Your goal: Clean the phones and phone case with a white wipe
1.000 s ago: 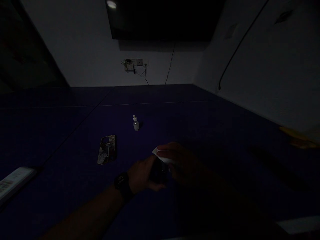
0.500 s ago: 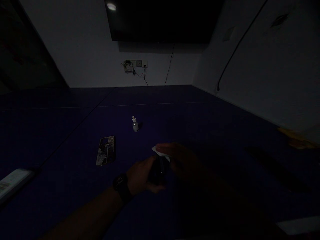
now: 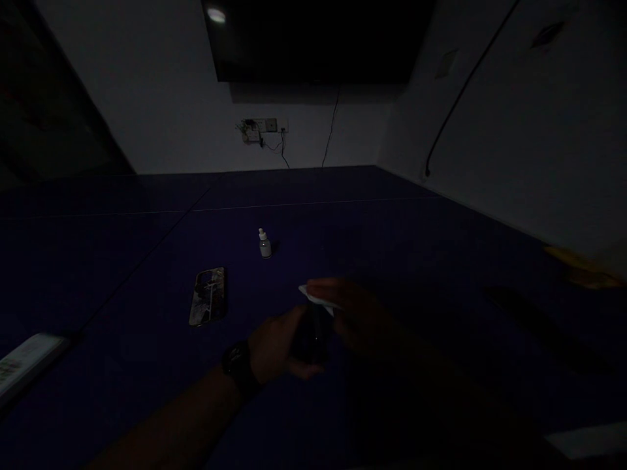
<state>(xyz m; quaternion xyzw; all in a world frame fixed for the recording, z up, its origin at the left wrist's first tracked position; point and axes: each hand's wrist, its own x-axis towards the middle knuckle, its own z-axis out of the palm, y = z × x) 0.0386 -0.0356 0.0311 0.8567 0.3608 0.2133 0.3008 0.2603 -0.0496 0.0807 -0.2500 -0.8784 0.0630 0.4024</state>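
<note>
My left hand [image 3: 278, 344], with a dark watch [image 3: 240, 365] at the wrist, is wrapped round a dark, glossy, flat thing that looks like a phone [image 3: 313, 336]. In my right hand [image 3: 347, 303] there is a folded white cloth or tissue [image 3: 321, 301], pressed against the upper edge of the phone. Low light hides most of the phone and the right palm. To the left, a phone case [image 3: 208, 297] with a camera cut-out and a dark printed picture lies flat. Beyond the hands a small white-capped dropper bottle [image 3: 265, 245] stands upright.
The surface is a dark blue table or mat [image 3: 147, 365]. A white box-like thing [image 3: 29, 362] lies at the left edge. At right are a long dark object [image 3: 539, 326] and a yellow item [image 3: 582, 264] by the wall. A screen [image 3: 318, 39] hangs above cabled sockets [image 3: 262, 127].
The right hand and the white cloth have shifted very slightly to the right along the phone's upper edge. The left hand keeps its grip, and the case and bottle stay in place.
</note>
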